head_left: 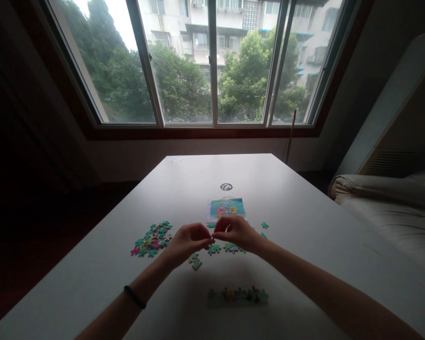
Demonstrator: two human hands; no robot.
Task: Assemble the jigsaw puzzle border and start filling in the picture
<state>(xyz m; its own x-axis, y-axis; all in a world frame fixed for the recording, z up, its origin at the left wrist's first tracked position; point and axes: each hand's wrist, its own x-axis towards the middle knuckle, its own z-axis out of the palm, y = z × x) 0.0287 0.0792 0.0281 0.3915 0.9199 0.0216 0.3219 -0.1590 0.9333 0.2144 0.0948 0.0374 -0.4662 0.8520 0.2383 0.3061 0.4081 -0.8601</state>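
Over the middle of the white table, my left hand (189, 241) and my right hand (236, 232) meet fingertip to fingertip. Both are closed in a pinch on a small dark puzzle piece (212, 240), mostly covered by the fingers. Below the hands lie several loose green puzzle pieces (214, 249), some partly hidden. A colourful cartoon picture card (227, 207) in a clear bag rests just beyond them. Nearer to me sits a joined strip of puzzle pieces (237, 297). To the left is a heap of mixed green, pink and yellow puzzle pieces (151, 240).
A dark round mark (226, 187) shows on the white table (290, 208) beyond the card. A few single puzzle pieces (265, 225) lie right of my hands. Clear plastic (175, 160) is at the far left corner. A pale sofa (389, 203) stands at the right, a window (212, 66) ahead.
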